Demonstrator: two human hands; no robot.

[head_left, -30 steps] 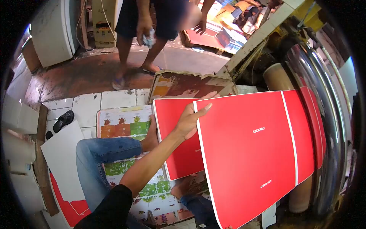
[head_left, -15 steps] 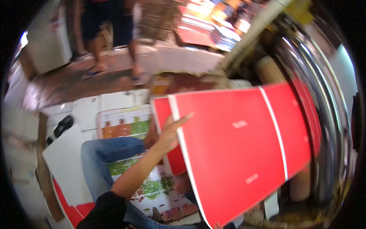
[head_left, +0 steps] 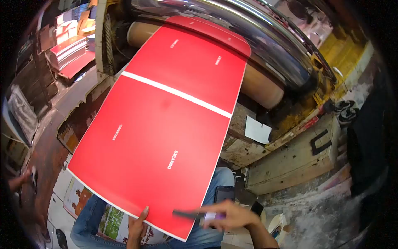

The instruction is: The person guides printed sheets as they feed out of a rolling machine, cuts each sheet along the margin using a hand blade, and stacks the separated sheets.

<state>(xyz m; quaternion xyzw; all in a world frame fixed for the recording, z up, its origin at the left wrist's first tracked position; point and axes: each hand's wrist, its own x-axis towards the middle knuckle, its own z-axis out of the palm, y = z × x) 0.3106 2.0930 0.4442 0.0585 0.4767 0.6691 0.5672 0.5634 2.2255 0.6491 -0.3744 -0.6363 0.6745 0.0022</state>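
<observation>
A long red printed sheet (head_left: 149,124) with a white band across it stretches from the shiny metal roller (head_left: 265,45) down over my lap. My left hand (head_left: 137,226) pinches its near edge, thumb on top and fingers underneath. Over the sheet's near right corner, my right hand (head_left: 232,216) grips a slim tool (head_left: 190,214) with a dark, blade-like end and a purple part. Motion blur hides the tool's exact kind, and I cannot tell whether its tip touches the sheet.
Below the metal roller is a brown roll (head_left: 261,85). To the right are a white paper piece (head_left: 258,130) and a wooden box (head_left: 290,166). A dark phone (head_left: 224,195) lies by my leg. Stacked red sheets (head_left: 74,54) stand far left; another person's foot (head_left: 34,178) shows at left.
My view has swung right, toward the roller. My left hand remains at the sheet's near edge. My right hand, barely visible before at the lower edge, now shows with the dark-ended tool over the sheet.
</observation>
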